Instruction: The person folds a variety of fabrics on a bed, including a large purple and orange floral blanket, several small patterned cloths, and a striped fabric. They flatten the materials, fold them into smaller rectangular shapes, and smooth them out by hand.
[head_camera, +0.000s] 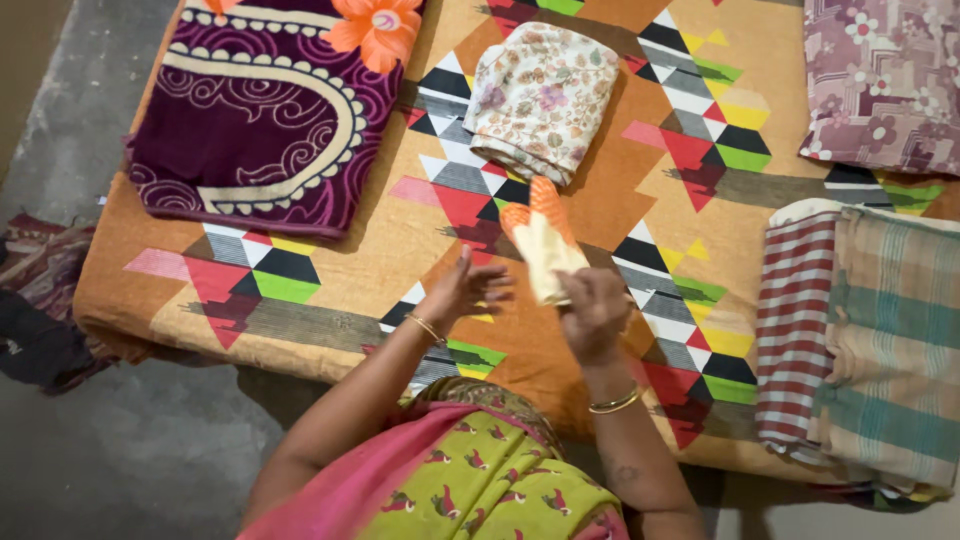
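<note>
The right hand (594, 312) is gripping the near end of a small folded cloth (545, 248), cream with an orange patterned part; its fingers (585, 290) are curled and pinching the cloth's lower edge. The cloth's long axis is running away from the person and slightly leftward, orange end farthest. The left hand (462, 290) is hovering just beside the cloth on its left, fingers spread, palm open, holding nothing; whether it is touching the cloth, cannot tell. The right hand is the nearer one, being in contact.

All of this is taking place over a bed (400, 240) with an orange geometric cover. A floral folded cloth (540, 100) is lying just beyond the held piece; a purple blanket (260, 110) is sitting far left, striped folded cloths (860, 340) at right, a mauve patterned one (880, 80) top right. Grey floor (130, 440) is showing to the left
</note>
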